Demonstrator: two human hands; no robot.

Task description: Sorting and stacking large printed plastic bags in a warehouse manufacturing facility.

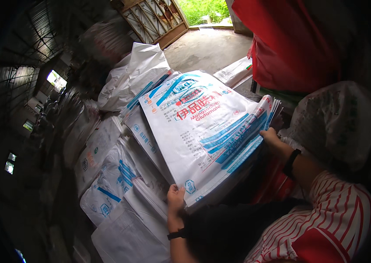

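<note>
A large flat white woven sack [181, 144] with blue and red print lies in front of me, tilted, on top of more sacks. My left hand [176, 198] grips its near left corner, with the fingers closed round the edge. On the right, my right hand [271, 137] is closed on the sack's right side, where the layers curl up and several edges fan out. How many sacks are between my fingers cannot be made out. Both wrists wear dark bands.
Stacked white sacks [137, 223] spread to the left. A crumpled white sack [139, 72] stands behind. At the right hang a big red sheet [290, 44] and a bulging translucent bag [339, 122]. A metal lattice gate [152, 19] stands beside a bright doorway at the back.
</note>
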